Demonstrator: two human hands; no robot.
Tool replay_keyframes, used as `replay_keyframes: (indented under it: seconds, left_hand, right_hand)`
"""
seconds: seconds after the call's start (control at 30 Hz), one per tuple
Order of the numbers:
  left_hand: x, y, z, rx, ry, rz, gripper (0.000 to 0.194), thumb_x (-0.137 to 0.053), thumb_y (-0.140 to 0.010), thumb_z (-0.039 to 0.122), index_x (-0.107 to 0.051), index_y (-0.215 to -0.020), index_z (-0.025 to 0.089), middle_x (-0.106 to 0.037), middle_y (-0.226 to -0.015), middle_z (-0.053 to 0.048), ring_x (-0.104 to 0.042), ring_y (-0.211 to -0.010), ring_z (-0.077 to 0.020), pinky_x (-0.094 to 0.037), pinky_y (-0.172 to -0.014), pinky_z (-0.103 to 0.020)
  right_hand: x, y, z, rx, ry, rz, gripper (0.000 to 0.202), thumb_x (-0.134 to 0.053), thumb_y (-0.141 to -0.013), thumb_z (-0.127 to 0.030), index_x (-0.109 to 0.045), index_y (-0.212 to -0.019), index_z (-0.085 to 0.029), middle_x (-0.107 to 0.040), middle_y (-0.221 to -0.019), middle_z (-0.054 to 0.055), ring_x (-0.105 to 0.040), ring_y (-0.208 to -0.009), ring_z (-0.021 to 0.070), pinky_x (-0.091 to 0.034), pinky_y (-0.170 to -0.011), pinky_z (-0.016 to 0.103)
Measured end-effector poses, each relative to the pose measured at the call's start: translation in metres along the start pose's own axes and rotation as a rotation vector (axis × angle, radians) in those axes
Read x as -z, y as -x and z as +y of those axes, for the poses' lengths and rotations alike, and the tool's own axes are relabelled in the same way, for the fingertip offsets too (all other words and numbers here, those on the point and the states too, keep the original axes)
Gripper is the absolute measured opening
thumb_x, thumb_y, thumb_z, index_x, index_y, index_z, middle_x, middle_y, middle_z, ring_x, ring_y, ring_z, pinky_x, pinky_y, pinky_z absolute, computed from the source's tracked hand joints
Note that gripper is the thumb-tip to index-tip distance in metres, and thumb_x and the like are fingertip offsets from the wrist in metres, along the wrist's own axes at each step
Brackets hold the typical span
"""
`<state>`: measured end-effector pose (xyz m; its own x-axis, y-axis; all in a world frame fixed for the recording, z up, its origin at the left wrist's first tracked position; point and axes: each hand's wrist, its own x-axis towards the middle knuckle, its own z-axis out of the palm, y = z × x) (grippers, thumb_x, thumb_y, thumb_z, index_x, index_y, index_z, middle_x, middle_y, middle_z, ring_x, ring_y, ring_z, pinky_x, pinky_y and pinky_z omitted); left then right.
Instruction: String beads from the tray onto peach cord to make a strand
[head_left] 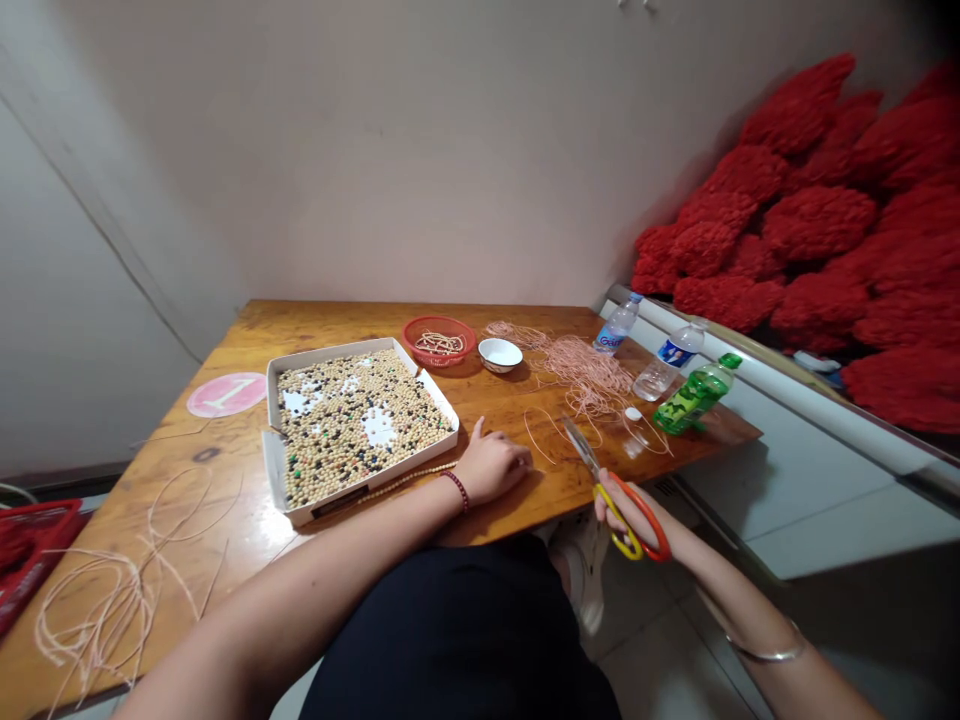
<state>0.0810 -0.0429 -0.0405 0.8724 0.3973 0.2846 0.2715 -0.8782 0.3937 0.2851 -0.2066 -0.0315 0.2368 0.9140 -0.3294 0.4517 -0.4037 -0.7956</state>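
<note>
My left hand [493, 463] rests on the wooden table beside the lower right corner of a white box [450, 440] of beige, black and coloured beads. Its thumb is extended and its other fingers are curled down; anything under them is hidden. A beaded strand [409, 480] runs along the box's front edge to the wrist. Over the table's front edge, my right hand [624, 512] holds scissors [581, 445] with red and yellow handles, blades pointing up and left. Thin pink cord [541, 440] lies loosely between the hands. A small clear container [636, 435] stands near the scissors.
Behind are a red basket [440, 342] with strands, a white bowl [500, 355] and a pink cord pile [589, 368]. Three bottles, one green [694, 395], line the right edge. Loose cords [105, 610] lie left, near a pink round label [226, 395]. Red bundles [817, 225] are stacked at right.
</note>
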Motion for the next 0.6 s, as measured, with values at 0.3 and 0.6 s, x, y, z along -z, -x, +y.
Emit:
replay_keyframes:
  seconds: [0.3,0.6]
  left_hand:
    - [-0.001,0.0,-0.001,-0.016,0.032,-0.003,0.017,-0.052,-0.088,0.035,-0.065,-0.083,0.026,-0.069,-0.081,0.002,-0.058,-0.092,-0.0195,-0.008,-0.107,-0.06]
    - [-0.001,-0.001,-0.003,0.002,0.029,-0.02,0.018,-0.052,-0.088,0.037,-0.065,-0.083,0.026,-0.068,-0.08,0.001,-0.058,-0.091,-0.0192,-0.008,-0.106,-0.06]
  right_hand:
    - [0.022,-0.054,-0.032,-0.052,0.834,0.33,0.056,-0.04,-0.083,-0.063,-0.07,-0.085,-0.017,-0.07,-0.089,0.018,-0.065,-0.086,0.0313,-0.042,-0.068,0.034]
    - [0.011,-0.086,-0.036,-0.024,0.941,0.33,0.049,-0.042,-0.086,-0.053,-0.065,-0.102,-0.013,-0.066,-0.101,0.02,-0.063,-0.093,0.0297,-0.043,-0.075,0.036]
